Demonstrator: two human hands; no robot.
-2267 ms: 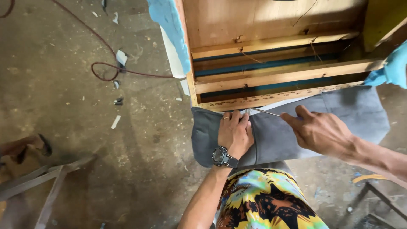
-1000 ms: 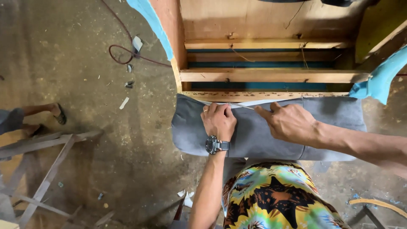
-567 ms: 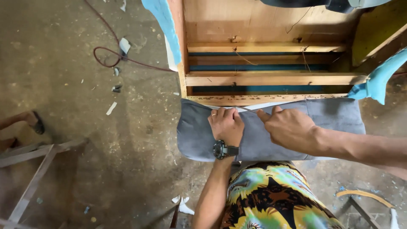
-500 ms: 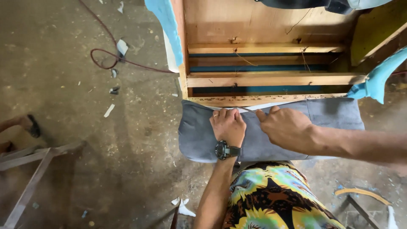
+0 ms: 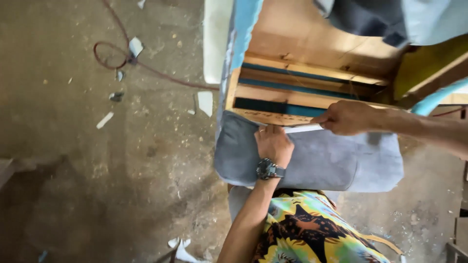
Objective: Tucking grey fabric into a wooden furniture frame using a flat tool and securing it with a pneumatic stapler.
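Note:
A grey fabric [image 5: 336, 163] is wrapped over the padded front rail of a bare wooden furniture frame [image 5: 292, 95], which has dark blue webbing between its slats. My left hand [image 5: 273, 143], with a black watch on the wrist, presses on the fabric with its fingers curled at the upper edge. My right hand [image 5: 347, 117] is closed in a fist on that same edge, against the wooden rail. A thin white strip [image 5: 302, 128] shows along the edge between my two hands.
Light blue foam [image 5: 242, 29] lines the frame's left side, and more grey cloth [image 5: 370, 17] hangs at the top. A red cable [image 5: 122, 53] and white scraps [image 5: 204, 102] lie on the dusty concrete floor. Wooden pieces sit at the far right edge.
My right hand has slid rightwards along the fabric's upper edge, away from my left hand, which stays pressed where it was. The view has moved closer and shifted to the right.

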